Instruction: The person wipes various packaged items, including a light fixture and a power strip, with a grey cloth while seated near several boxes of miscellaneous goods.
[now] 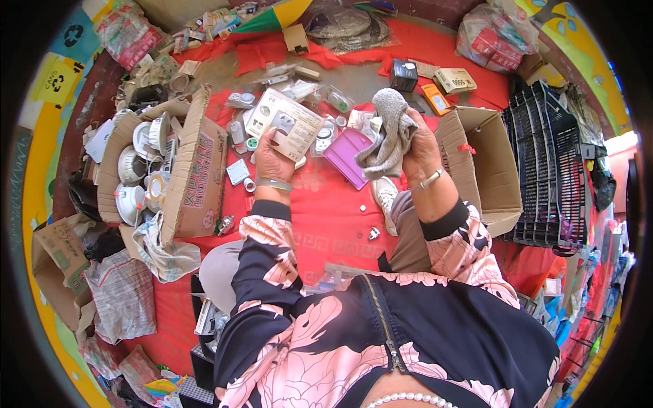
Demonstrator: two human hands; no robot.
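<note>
My left hand is closed on the lower edge of a flat white box with printed pictures on its face. In my raised right hand a crumpled grey cloth hangs bunched, its lower end drooping. A purple plastic tray lies on the red floor sheet between the two hands. Past the white box sit several small packaged fittings, among them a round one with a green centre. A white square plate lies just left of my left wrist.
On the left stands a cardboard carton filled with round white lamp fittings. An open cardboard box and black plastic crates stand on the right. Farther off are a small black box, an orange package and stuffed plastic bags.
</note>
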